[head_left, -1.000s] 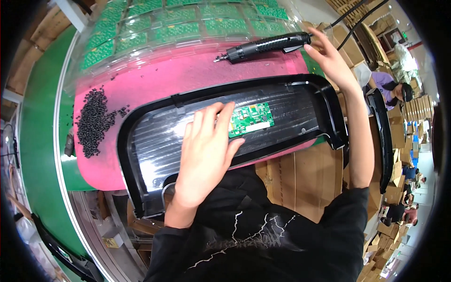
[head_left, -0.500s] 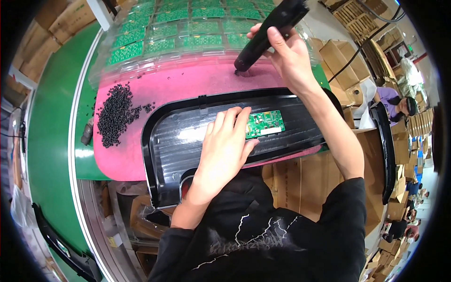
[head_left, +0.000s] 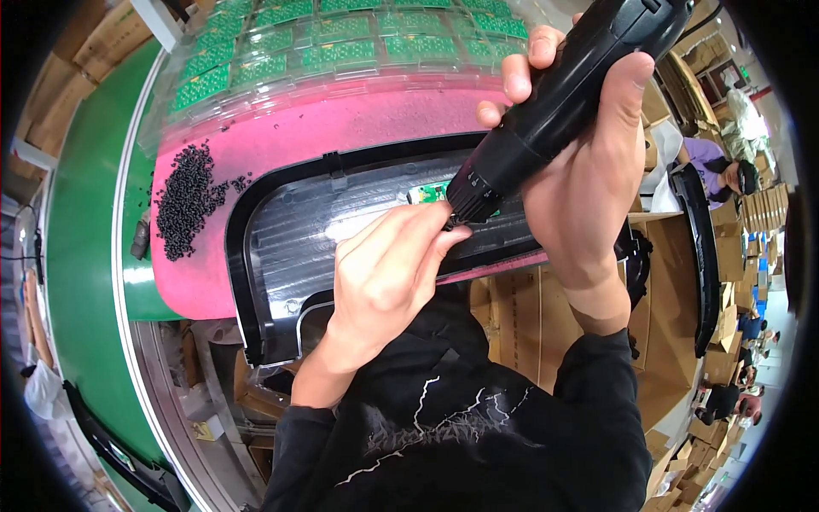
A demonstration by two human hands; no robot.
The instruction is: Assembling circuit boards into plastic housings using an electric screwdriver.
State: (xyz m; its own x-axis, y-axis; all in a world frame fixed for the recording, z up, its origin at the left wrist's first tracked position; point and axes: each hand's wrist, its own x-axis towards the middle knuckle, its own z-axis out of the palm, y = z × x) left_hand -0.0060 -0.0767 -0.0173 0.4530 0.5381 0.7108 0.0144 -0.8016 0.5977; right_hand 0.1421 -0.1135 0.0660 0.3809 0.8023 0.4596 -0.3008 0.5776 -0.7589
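Since the earlier frame, the right hand [head_left: 589,162] has brought the black electric screwdriver [head_left: 554,102] down from above the trays, and its tip now stands over the small green circuit board [head_left: 431,192]. Right-hand fingers are wrapped fully closed around the tool body, thumb on the near side. The tool is tilted, its top leaning up and away to the right.

The left hand [head_left: 388,273] has shifted from lying flat on the board to a pinch. Its thumb and forefinger are nearly closed at the screwdriver tip [head_left: 450,224]; whether they grip a screw or only the bit cannot be told. The remaining fingers are curled loosely.

Both hands work over the black plastic panel [head_left: 281,230], which lies on a pink mat [head_left: 290,136]. Only a corner of the board shows, just beyond the left fingertips. A heap of black screws [head_left: 183,200] lies well left of the left hand. Clear trays of green boards [head_left: 341,43] lie beyond the fingers.
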